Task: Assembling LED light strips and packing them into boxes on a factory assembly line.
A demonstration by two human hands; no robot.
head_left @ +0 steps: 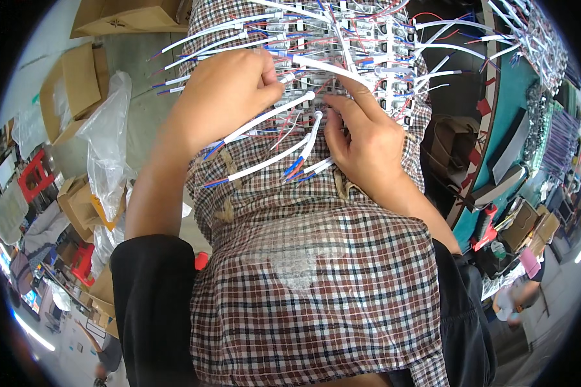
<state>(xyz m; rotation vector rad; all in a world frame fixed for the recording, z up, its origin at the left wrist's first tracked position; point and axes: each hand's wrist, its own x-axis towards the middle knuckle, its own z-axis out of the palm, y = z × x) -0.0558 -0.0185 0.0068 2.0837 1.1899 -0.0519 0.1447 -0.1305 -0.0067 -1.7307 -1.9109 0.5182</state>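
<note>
Cardboard boxes (84,74) and a clear plastic bag (106,151) crowd the floor to the person's left, and a green counter (519,97) strewn with parts and wire bundles runs along the right. Across the person's lap lies a checked cloth (316,271), and on its far end sits a heap of white cables (342,45) with red and blue wire tips. The left hand (223,97) rests on the near left edge of that heap, its fingers (269,76) curled shut around one white cable (265,119) whose coloured tip trails back toward the person. The right hand (365,145) sits just beside it, forefinger stretched out and pressing into the heap, while a few short cables (306,164) poke out beneath its palm; it seems to pinch them, though the grip itself is hidden. Both hands nearly touch.
</note>
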